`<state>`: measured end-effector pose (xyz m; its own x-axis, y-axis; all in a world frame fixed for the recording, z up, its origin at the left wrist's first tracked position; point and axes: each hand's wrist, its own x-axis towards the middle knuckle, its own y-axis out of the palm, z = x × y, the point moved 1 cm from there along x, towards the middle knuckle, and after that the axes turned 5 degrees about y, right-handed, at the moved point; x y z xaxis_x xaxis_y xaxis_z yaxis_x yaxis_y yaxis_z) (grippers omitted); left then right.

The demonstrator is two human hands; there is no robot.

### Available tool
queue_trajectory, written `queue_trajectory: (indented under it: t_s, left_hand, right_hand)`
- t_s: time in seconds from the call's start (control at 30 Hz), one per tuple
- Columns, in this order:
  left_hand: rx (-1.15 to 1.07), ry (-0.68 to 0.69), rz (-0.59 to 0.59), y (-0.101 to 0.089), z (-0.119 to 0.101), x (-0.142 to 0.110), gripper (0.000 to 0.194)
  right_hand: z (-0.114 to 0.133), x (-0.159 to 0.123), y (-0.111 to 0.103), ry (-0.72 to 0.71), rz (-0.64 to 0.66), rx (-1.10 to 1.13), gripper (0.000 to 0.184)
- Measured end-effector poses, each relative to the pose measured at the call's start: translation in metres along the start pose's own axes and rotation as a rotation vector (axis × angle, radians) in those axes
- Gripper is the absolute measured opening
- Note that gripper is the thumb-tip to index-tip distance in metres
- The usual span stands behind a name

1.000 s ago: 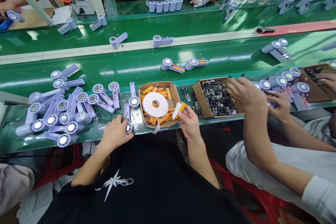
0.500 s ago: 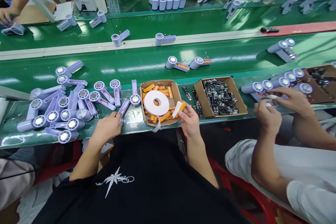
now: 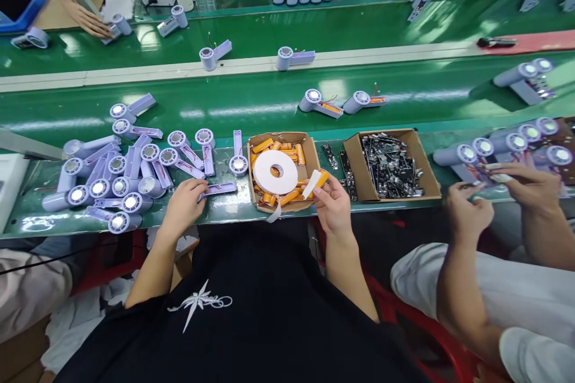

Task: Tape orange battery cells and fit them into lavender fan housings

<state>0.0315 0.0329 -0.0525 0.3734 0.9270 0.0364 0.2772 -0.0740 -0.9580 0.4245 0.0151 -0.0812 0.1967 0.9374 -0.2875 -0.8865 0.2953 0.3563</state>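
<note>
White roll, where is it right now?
In the head view, the white roll lies near the centre, atop orange cylinders in the cardboard box, just left of the right hand.

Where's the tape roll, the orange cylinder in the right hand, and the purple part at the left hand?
Tape roll (image 3: pixel 262 173): head view, flat face, left of the hole.
Orange cylinder (image 3: pixel 322 178): head view, bare orange side.
Purple part (image 3: pixel 222 188): head view, exposed narrow length.

L hand (image 3: pixel 185 202): housings (image 3: pixel 120 185) block L; gap btwn boxes (image 3: pixel 357 164) has PCBs (image 3: pixel 330 157).
</note>
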Motion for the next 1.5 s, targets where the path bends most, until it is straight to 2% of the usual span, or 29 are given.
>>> queue_trajectory:
  t_s: [0.17,0.27,0.43,0.57,0.7,0.83,1.23,1.37,1.5]
  left_hand:
    - [-0.025,-0.026,0.063,-0.004,0.012,-0.004,0.014]
    - [-0.112,0.004,0.07,-0.004,0.02,-0.003,0.019]
    - [-0.266,0.102,-0.093,0.009,0.023,0.007,0.024]
    - [-0.239,0.134,-0.209,0.021,0.024,0.011,0.035]
    - [-0.161,0.197,-0.157,0.026,0.023,0.015,0.036]
    - [-0.124,0.196,-0.109,0.024,0.022,0.018,0.036]
    - [-0.063,0.225,-0.114,0.026,0.023,0.015,0.034]
    - [-0.039,0.201,-0.071,0.027,0.013,0.018,0.034]
    - [0.035,0.077,-0.183,0.02,-0.016,0.014,0.029]
  right_hand:
    - [-0.003,-0.002,0.0,-0.004,-0.011,-0.007,0.069]
    - [-0.004,-0.003,0.0,-0.016,-0.024,0.008,0.068]
    - [-0.004,-0.001,0.0,-0.028,-0.025,-0.018,0.068]
    - [-0.004,-0.001,-0.001,-0.034,-0.02,-0.019,0.067]
    - [-0.004,-0.002,0.0,-0.05,-0.039,0.002,0.063]
    - [-0.004,-0.002,0.0,-0.047,-0.033,-0.012,0.063]
    - [-0.004,-0.001,0.0,-0.036,-0.032,-0.006,0.065]
    - [-0.004,-0.002,0.0,-0.035,-0.033,-0.001,0.065]
    - [-0.004,-0.002,0.001,-0.044,-0.047,-0.001,0.079]
